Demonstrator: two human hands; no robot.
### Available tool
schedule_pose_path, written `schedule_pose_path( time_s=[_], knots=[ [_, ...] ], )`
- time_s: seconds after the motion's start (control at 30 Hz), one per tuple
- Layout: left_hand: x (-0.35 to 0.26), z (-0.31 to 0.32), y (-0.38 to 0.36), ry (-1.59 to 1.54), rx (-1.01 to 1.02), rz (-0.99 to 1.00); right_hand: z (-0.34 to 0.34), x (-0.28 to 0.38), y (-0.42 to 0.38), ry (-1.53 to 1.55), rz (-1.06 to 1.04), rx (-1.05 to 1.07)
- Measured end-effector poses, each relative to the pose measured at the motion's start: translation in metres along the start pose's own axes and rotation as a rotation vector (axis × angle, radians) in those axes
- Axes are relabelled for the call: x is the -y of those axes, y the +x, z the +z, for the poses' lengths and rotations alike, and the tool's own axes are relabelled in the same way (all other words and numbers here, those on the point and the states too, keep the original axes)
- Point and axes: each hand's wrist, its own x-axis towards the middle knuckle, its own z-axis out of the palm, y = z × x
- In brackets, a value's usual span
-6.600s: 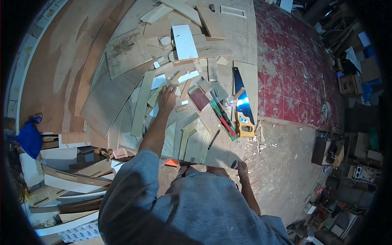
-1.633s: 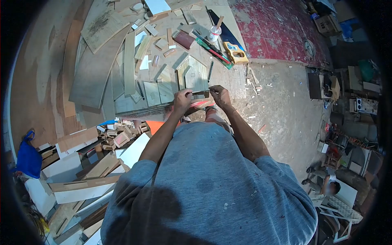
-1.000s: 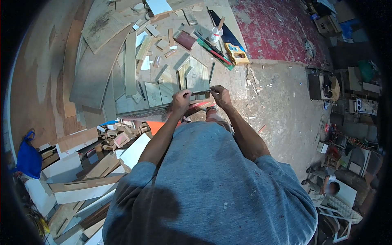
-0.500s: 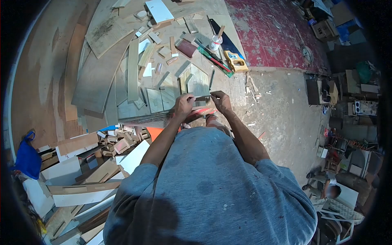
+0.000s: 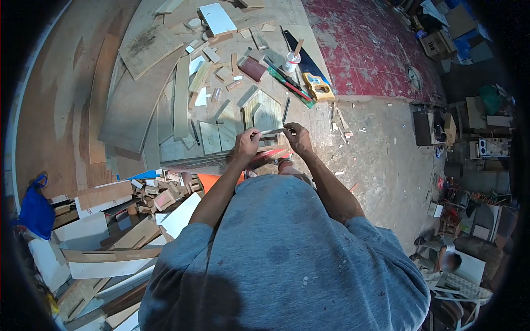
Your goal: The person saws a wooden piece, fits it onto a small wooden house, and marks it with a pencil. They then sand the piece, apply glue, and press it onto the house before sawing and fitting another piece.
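Fingers of the left hand (image 5: 247, 144) and right hand (image 5: 298, 137) pinch opposite ends of a thin wood strip (image 5: 273, 132), held level above the cluttered tabletop (image 5: 323, 110) for inspection.

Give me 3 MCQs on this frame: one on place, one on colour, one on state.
1. Where does the handsaw lie?
A. On the boards beyond the hands, by the red floor
B. In the scrap pile on the left
C. Across the person's lap

2. What colour is the bag at far left?
A. Yellow
B. Blue
C. White

3. How is the small strip held?
A. Lying free on the boards
C. Pinched at both ends, one hand each
B. In the left hand alone

Answers:
1 A: its yellow handle sits near the board edge.
2 B: it is plainly blue.
3 C: left hand and right hand each grip an end.
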Motion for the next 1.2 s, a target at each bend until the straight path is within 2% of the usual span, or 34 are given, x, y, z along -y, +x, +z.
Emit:
schedule_pose_path(
  time_s=[0.27, 0.5, 0.6, 0.8, 0.97, 1.2],
  knots=[
    [0.002, -0.003, -0.004, -0.135, -0.057, 0.076, 0.000, 0.001, 0.002, -0.018, 0.000, 0.029],
    [0.005, 0.001, -0.004, -0.147, -0.057, 0.006, -0.002, 0.006, 0.000, 0.007, 0.033, 0.025],
    [0.017, 0.004, 0.001, -0.095, 0.001, 0.055, -0.003, 0.008, 0.000, -0.003, 0.047, 0.023],
    [0.012, 0.002, 0.005, -0.071, -0.045, 0.088, 0.001, -0.003, 0.004, -0.003, 0.046, 0.020],
    [0.007, -0.001, 0.003, -0.039, 0.056, 0.039, 0.000, -0.012, 0.002, -0.057, 0.085, 0.071],
    [0.016, 0.006, -0.001, -0.032, 0.087, 0.054, 0.000, -0.017, -0.003, -0.076, 0.133, 0.086]
  ],
)
